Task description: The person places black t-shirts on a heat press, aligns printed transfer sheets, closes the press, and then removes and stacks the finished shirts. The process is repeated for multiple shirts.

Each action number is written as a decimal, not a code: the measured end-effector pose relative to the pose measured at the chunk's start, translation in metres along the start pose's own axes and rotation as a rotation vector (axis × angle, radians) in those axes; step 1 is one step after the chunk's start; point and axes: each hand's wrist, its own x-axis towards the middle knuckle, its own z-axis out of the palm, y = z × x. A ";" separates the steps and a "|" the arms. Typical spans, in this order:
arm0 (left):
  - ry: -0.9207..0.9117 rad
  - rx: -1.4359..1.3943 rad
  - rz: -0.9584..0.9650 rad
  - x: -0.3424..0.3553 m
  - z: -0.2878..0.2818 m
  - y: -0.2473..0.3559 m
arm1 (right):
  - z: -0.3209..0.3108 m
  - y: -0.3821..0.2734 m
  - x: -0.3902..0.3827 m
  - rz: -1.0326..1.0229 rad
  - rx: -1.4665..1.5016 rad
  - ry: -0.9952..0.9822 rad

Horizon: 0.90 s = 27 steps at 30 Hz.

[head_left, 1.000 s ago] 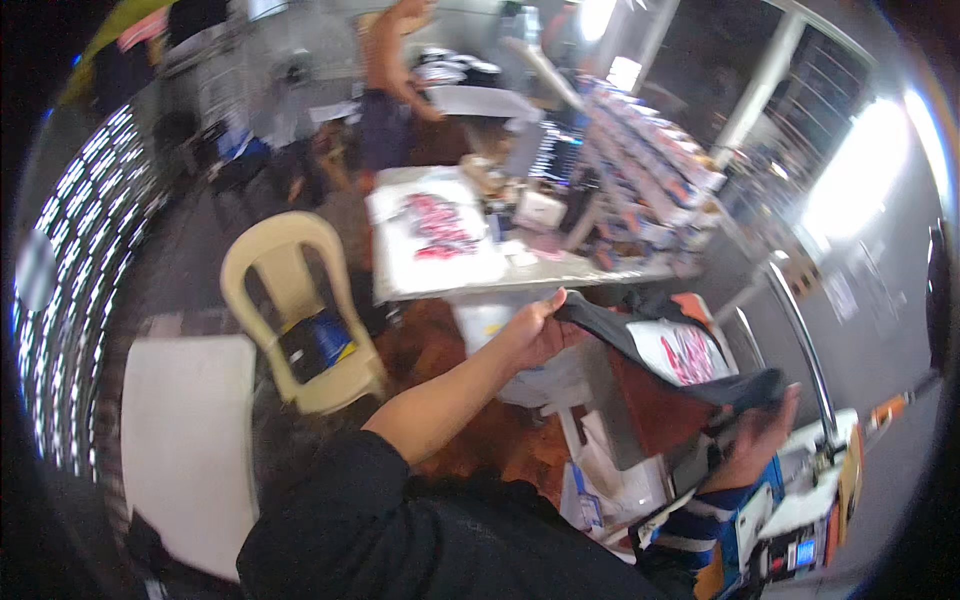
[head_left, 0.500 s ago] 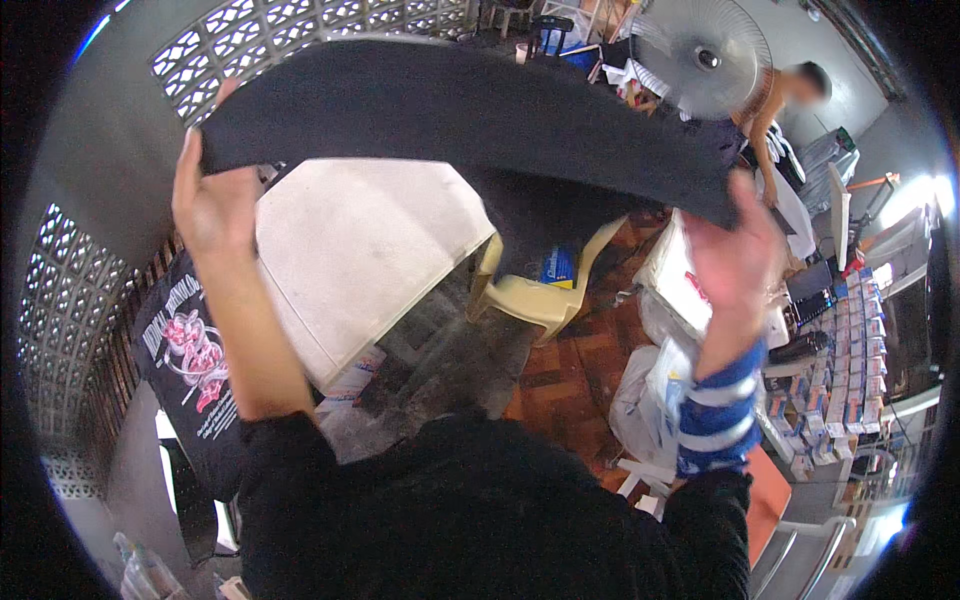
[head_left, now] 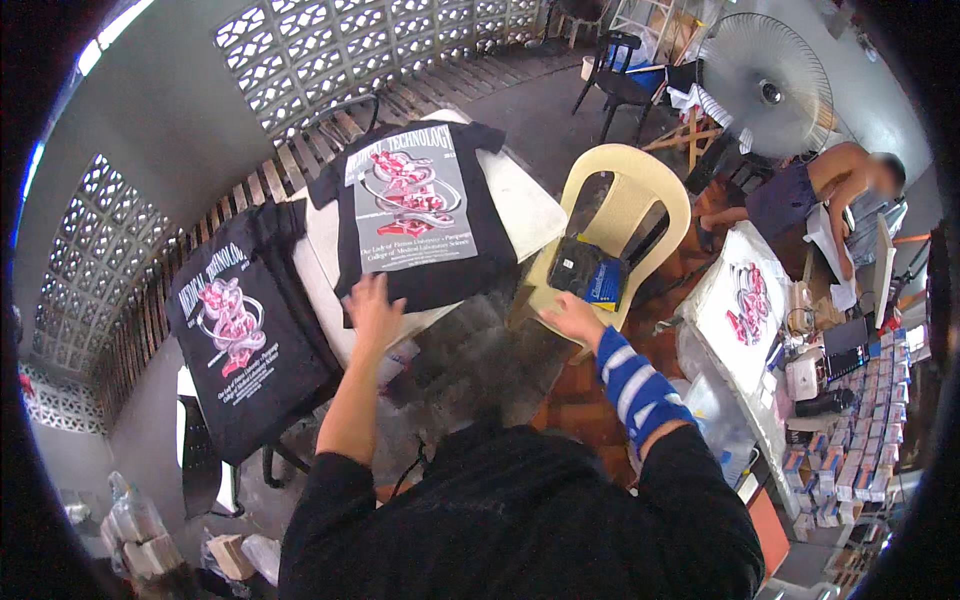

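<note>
A black T-shirt [head_left: 420,210] with a red and white print lies flat, print up, on the white table [head_left: 525,205]. Over its lower hem is my left hand [head_left: 375,308], fingers spread; whether it touches the cloth I cannot tell. My right hand [head_left: 575,318] hovers by the front of the cream plastic chair [head_left: 632,195], its fingers loosely bent and nothing seen in them. A dark package with blue and yellow [head_left: 603,283] rests on the chair seat. Left of the table, a pile of black shirts [head_left: 235,335] shows the same print.
A fan [head_left: 768,92] stands at the far right, near a seated person [head_left: 835,190]. On the right, a white table [head_left: 715,290] bears a similar printed design, with stacked small boxes [head_left: 860,430] beyond it. A black chair [head_left: 618,80] is at the back.
The black cloth held up between both hands now lies on the table as a flat shirt. Both hands have let go and come down nearer my body.
</note>
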 end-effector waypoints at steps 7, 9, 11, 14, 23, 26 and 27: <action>-0.190 0.004 -0.260 0.010 0.066 0.092 | 0.002 0.229 -0.210 0.440 0.118 -0.079; -0.068 -0.045 -0.071 0.004 0.071 0.129 | 0.028 0.289 -0.297 0.746 0.192 -0.014; -0.045 -0.119 0.334 -0.006 0.088 0.181 | 0.062 0.329 -0.381 1.016 0.279 -0.014; -0.439 -0.433 0.662 -0.024 0.151 0.274 | 0.115 0.327 -0.512 0.345 -0.400 -0.635; -0.889 -0.194 -0.060 0.068 0.466 0.348 | 0.125 0.155 -0.511 1.343 0.847 0.037; -0.493 -0.461 -0.446 0.109 0.546 0.342 | 0.096 0.118 -0.435 1.527 0.994 0.083; -0.482 -0.493 -0.523 0.120 0.557 0.340 | 0.091 0.121 -0.406 1.442 0.939 0.020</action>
